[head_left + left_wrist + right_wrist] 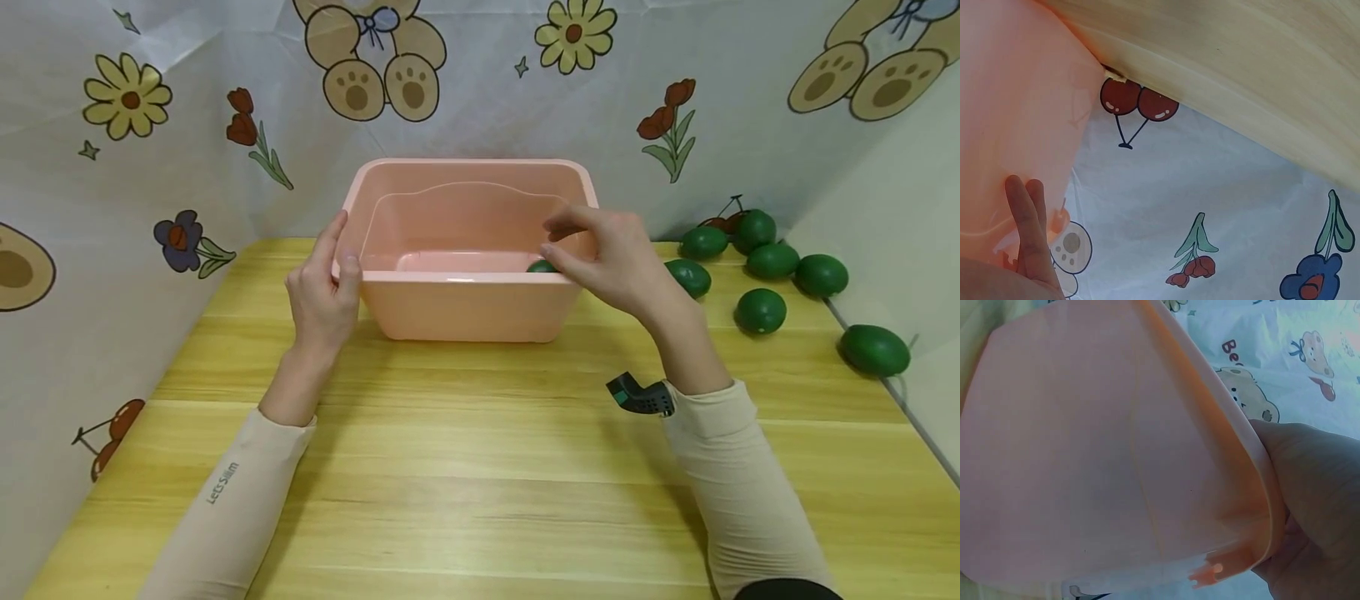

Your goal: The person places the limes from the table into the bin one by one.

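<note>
A pink plastic basin [465, 310] stands at the back of the table. My left hand [324, 292] rests against the basin's left side; in the left wrist view its straight fingers [1025, 219] lie along the outer wall. Over the right rim reaches my right hand [611, 258], with thumb and forefinger apart and nothing seen between them. Just below its thumb, inside the basin, shows part of a green, lime-like oval [542, 266]. The near wall hides the rest of it. In the right wrist view, the right hand [1322, 494] is beside the basin's rim [1244, 437].
Several loose green ovals [761, 311] lie on the table to the right of the basin, one [874, 350] farther out by the right edge. A printed cloth [480, 79] hangs behind. A black strap [640, 395] juts from the right sleeve above the wooden table [465, 467].
</note>
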`<state>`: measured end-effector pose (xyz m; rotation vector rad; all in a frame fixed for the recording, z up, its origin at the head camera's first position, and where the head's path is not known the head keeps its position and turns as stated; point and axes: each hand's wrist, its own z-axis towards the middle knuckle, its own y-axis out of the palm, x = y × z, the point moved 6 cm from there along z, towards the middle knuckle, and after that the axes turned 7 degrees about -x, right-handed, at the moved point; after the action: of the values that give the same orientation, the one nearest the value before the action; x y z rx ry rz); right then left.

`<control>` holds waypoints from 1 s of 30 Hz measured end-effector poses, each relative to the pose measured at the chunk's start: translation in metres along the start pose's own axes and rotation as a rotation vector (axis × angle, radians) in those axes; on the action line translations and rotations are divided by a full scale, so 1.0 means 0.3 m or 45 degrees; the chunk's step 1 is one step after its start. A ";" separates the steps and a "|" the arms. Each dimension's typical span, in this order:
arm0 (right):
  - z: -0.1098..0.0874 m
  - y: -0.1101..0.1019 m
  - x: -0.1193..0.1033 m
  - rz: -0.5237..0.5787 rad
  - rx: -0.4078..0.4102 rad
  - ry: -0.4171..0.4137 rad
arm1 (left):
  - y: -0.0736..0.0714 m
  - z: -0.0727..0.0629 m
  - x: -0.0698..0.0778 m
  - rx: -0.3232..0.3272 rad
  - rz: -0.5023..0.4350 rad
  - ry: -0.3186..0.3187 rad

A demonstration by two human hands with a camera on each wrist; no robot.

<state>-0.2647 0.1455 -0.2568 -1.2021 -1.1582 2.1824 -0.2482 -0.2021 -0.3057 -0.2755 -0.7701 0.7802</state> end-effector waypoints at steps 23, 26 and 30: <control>-0.244 -0.250 0.241 -0.153 0.438 0.174 | 0.013 0.004 0.016 -0.011 -0.019 0.027; -0.297 -0.272 0.313 -0.183 0.386 0.251 | 0.009 0.001 0.009 -0.003 -0.012 0.023; -0.375 -0.315 0.415 -0.194 0.357 0.361 | 0.006 -0.003 0.000 -0.007 -0.004 0.024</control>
<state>-0.2450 0.3362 -0.2757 -1.2080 -0.7721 1.9097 -0.2485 -0.2007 -0.3072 -0.2859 -0.7549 0.7715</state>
